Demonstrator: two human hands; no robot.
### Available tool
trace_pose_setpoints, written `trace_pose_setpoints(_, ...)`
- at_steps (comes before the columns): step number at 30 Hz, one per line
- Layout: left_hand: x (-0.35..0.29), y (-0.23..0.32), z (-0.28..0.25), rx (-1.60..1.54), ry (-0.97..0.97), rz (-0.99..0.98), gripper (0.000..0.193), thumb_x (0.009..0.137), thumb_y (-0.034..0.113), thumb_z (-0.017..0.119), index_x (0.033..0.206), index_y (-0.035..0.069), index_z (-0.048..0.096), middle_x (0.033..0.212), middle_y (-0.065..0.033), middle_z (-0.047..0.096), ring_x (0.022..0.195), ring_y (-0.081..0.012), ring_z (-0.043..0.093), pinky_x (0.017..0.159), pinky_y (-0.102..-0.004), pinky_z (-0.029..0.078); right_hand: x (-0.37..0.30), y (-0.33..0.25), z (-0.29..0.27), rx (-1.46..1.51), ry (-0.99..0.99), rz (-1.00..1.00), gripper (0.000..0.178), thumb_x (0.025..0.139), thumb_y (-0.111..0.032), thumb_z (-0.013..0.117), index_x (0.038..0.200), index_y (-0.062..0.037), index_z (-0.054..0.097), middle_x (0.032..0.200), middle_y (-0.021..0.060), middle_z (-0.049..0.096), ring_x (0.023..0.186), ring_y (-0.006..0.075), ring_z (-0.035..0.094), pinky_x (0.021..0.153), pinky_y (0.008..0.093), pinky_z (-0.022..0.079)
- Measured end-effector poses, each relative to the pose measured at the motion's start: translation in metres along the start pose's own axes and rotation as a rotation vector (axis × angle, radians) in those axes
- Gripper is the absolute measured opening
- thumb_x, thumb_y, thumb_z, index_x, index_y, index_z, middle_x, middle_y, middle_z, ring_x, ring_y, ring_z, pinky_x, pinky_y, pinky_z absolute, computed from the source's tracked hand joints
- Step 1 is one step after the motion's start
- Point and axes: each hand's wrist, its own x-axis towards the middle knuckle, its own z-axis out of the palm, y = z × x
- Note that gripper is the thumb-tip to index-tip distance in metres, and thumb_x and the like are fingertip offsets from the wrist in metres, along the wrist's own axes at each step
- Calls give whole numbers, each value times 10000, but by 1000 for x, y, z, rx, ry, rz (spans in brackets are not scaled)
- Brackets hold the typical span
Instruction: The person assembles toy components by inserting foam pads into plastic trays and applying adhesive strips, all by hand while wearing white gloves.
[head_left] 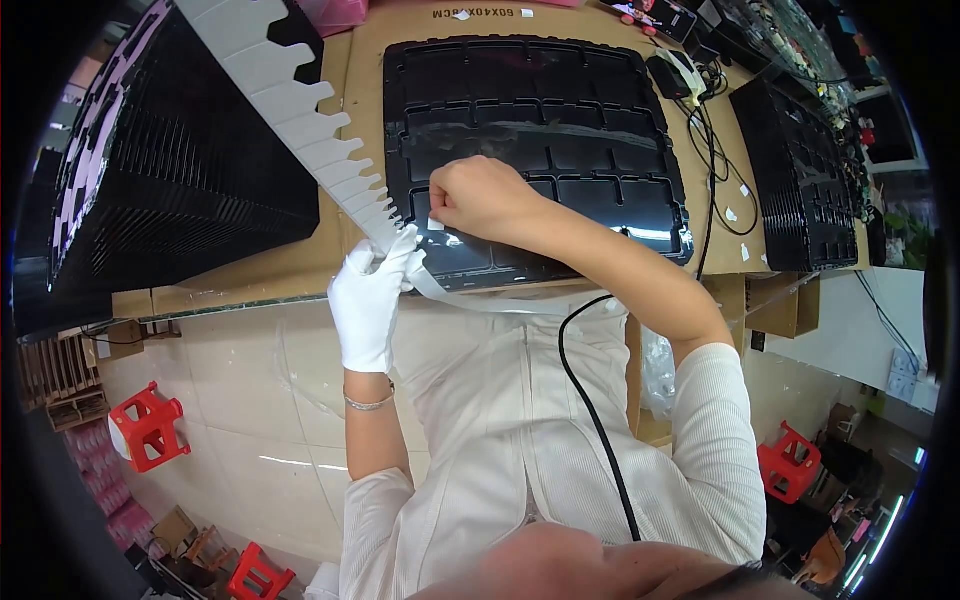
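My left hand (368, 308), in a white glove, is closed around the lower end of a long pale strip (300, 115) with a row of tabs along one edge. The strip slants up to the far left, and a narrow whitish ribbon (470, 301) trails from the hand toward the right. My bare right hand (480, 198) is closed over the near left part of a black plastic tray (525, 120) with moulded compartments. A small white piece (436, 224) shows at its fingertips, apparently pinched there.
A tall stack of black trays (200, 160) stands at the left, another black stack (800, 170) at the right. Tangled black cables (712, 150) lie beside the tray on the cardboard-covered table (355, 90). Red stools (148, 428) stand on the floor.
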Motion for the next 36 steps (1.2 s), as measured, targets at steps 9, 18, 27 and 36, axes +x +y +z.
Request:
trace_pose_setpoints(9,2,-2,-5,-62,-43,-74,171,843,157,732,880,-5,693,705,16,618,586,-22,482,521,-189,387,-3,-1,-3,-96,12,-85,85,730,-101,652,741,-21,626,758,122,662,699,267,649,659,358,508)
trace_pose_setpoints(18,-8,11,-4,-327,-9,-19,177,875,156,699,961,4,673,750,4,609,543,-18,433,470,-183,309,-70,-9,11,1368,-204,273,144,899,-124,506,967,-43,604,856,51,622,674,64,452,568,203,345)
trace_pose_setpoints(27,-8,23,-12,-451,-166,-103,185,859,130,707,961,-4,631,813,-68,666,535,-46,513,443,-175,353,-93,-24,29,745,113,8,169,826,-177,739,935,-77,658,685,-38,486,665,60,474,656,243,417)
trace_pose_setpoints(36,54,23,-61,-123,-839,117,160,765,5,661,917,-43,679,916,-125,705,764,-156,658,621,-227,504,-54,2,-5,-335,342,-955,175,677,-70,626,834,1,595,764,59,550,686,194,567,555,303,492)
